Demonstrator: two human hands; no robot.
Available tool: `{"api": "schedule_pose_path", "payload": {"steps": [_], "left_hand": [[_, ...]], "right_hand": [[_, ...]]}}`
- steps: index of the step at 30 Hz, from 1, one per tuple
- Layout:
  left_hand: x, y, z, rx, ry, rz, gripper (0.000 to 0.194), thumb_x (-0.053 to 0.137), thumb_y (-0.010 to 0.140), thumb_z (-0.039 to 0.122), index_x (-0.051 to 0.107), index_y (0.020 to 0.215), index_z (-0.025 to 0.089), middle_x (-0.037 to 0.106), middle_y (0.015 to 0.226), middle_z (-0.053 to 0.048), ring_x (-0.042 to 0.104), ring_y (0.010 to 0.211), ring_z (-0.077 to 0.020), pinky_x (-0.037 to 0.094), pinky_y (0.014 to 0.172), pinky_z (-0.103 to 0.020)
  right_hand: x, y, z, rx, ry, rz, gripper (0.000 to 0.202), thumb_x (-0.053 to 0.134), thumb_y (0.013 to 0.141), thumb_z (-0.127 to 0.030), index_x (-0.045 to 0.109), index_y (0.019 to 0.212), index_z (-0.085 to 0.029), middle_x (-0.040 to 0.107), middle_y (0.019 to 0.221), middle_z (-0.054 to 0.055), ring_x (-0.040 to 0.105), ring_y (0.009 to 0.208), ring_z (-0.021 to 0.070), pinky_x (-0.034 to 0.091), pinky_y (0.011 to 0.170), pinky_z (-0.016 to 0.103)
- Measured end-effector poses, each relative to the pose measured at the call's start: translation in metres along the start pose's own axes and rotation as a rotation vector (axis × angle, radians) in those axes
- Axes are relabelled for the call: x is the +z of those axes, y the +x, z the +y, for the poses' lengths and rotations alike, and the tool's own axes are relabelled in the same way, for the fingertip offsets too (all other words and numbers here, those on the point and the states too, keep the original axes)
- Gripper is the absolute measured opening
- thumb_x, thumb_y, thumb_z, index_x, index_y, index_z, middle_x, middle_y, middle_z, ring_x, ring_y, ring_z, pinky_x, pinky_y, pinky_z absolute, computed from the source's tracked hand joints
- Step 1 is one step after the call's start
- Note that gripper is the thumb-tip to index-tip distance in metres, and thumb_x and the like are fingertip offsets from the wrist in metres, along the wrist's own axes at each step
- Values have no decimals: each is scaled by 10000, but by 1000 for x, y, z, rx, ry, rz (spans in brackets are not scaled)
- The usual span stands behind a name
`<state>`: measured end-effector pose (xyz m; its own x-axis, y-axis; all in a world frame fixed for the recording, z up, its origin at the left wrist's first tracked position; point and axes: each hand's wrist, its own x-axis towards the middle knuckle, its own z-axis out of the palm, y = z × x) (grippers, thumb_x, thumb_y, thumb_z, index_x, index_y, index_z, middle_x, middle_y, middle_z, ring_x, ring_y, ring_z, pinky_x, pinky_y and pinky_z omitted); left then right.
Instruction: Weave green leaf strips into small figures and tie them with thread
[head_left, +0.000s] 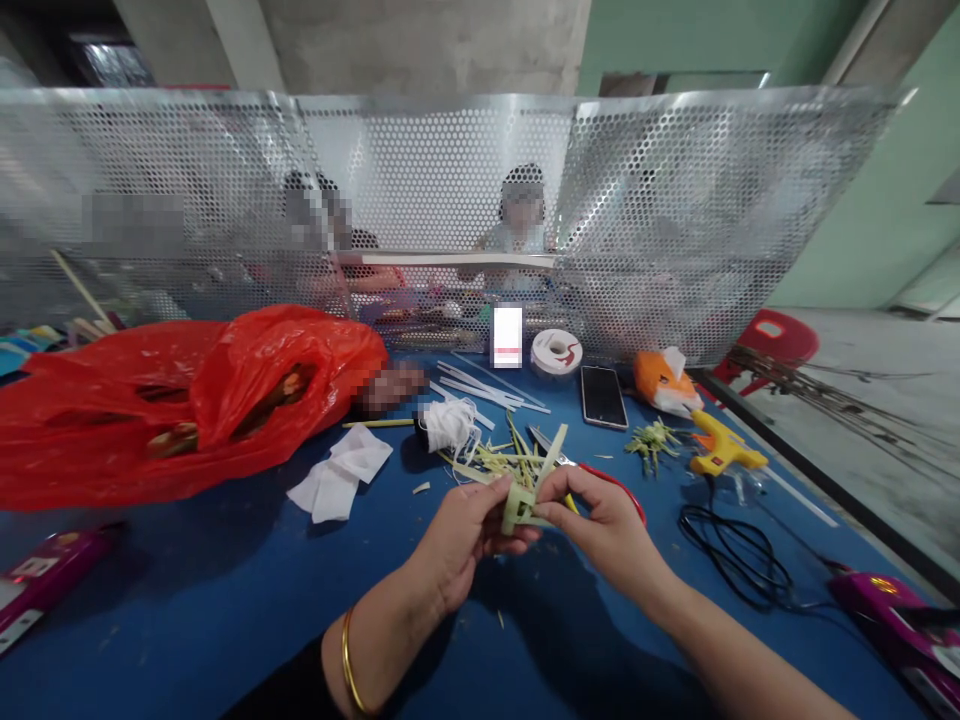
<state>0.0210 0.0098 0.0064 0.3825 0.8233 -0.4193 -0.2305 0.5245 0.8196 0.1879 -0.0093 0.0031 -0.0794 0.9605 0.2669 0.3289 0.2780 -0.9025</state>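
A small pale green woven piece [516, 508], made of flat strips, is held between both hands above the blue table. My left hand [466, 535] grips its left side, thumb on top and fingers curled beneath. My right hand [600, 515] pinches its right side with thumb and forefinger, and one strip sticks up beside them. Just behind the hands lie loose green strips [517, 458] and scissors [551, 447] with red handles, partly hidden by my right hand. White string [452, 425] is bundled behind my left hand.
A red plastic bag [247, 370] and white tissue [341, 472] are at left. White strips [480, 388], a ribbon roll [556, 352], a phone [604, 397] and an orange tissue pack [666, 380] lie farther back. A yellow glue gun [724, 447] sits right. People are behind the perforated metal screen [450, 150].
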Motion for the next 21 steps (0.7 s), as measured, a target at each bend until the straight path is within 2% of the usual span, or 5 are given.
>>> {"api": "schedule_pose_path", "payload": {"steps": [4,7,13,16,21], "left_hand": [[3,-2,1,-35,19,-33,298,535,873,314,706,861,70,707,718,-101,664,593,-136,497,527,-192],[5,-2,2,-39,22,-41,286,532,868,295,710,869,71,707,730,-99,659,590,-129,499,537,-190],[4,-3,0,-92,124,-110,298,533,850,306,723,831,77,704,717,-94,644,557,-114,485,519,-181],[4,-4,-2,-96,185,-144,279,564,802,301,720,784,72,680,612,-85,611,494,-110,478,513,-194],[4,-3,-2,-70,245,-201,260,568,752,297,721,745,86,724,708,-108,594,482,-99,471,506,-200]], "right_hand": [[4,-3,1,-1,-36,62,103,657,736,-217,579,670,-205,591,677,-9,544,673,158,423,653,284],[3,-1,0,102,108,92,174,701,707,-267,539,690,-205,555,660,-27,529,632,138,427,614,266],[0,3,-3,300,433,-41,273,708,716,-434,632,755,-175,570,636,-17,526,595,128,451,582,262],[-1,3,-1,311,406,55,272,740,681,-420,657,670,-161,568,588,-13,512,567,123,432,577,262],[-2,3,1,283,426,203,232,758,654,-369,665,625,-159,557,547,-17,482,551,115,394,574,255]]}}
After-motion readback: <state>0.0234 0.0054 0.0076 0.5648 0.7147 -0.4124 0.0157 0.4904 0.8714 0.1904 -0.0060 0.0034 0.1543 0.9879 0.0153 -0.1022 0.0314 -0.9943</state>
